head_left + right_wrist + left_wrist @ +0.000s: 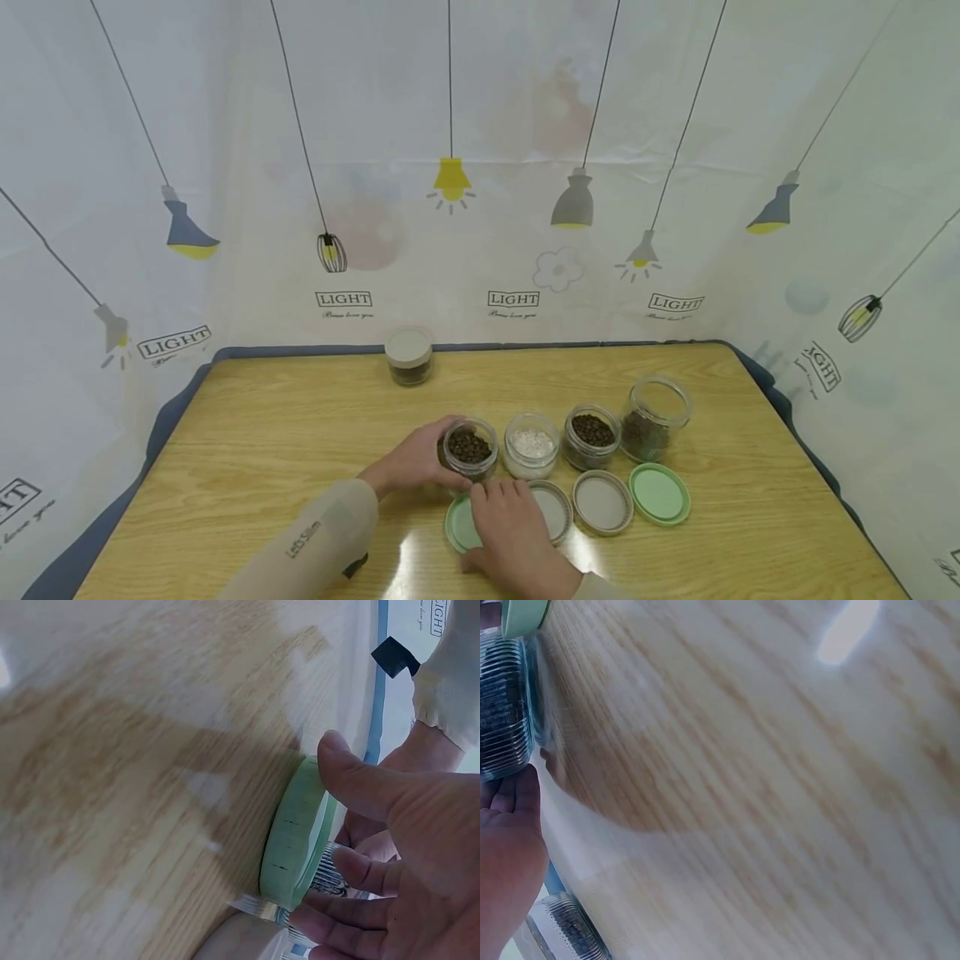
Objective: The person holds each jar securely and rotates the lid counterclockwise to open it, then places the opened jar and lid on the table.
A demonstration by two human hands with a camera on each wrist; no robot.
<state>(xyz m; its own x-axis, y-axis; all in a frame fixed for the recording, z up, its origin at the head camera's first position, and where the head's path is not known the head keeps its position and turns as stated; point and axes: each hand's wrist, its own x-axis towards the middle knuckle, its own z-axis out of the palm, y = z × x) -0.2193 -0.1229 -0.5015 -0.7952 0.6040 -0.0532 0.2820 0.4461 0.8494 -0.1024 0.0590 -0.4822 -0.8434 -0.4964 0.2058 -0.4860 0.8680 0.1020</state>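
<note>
My left hand (420, 458) grips a clear glass jar (470, 450) of dark brown beans from its left side, thumb toward the front. In the left wrist view, fingers lie against the ribbed jar (504, 709), near a green lid edge (521, 616). My right hand (513, 529) is over a green lid (461, 525) lying just in front of that jar, covering part of it. The right wrist view shows the thumb on one side of the green lid's rim (289, 832) and the fingertips at the other.
Right of the held jar stand an open jar of white grains (532, 446), another bean jar (592, 437) and a taller jar (648, 429). Before them lie two pale lids, one (602, 502) fully visible, and a second green lid (660, 493). A closed jar (409, 357) stands at the back edge.
</note>
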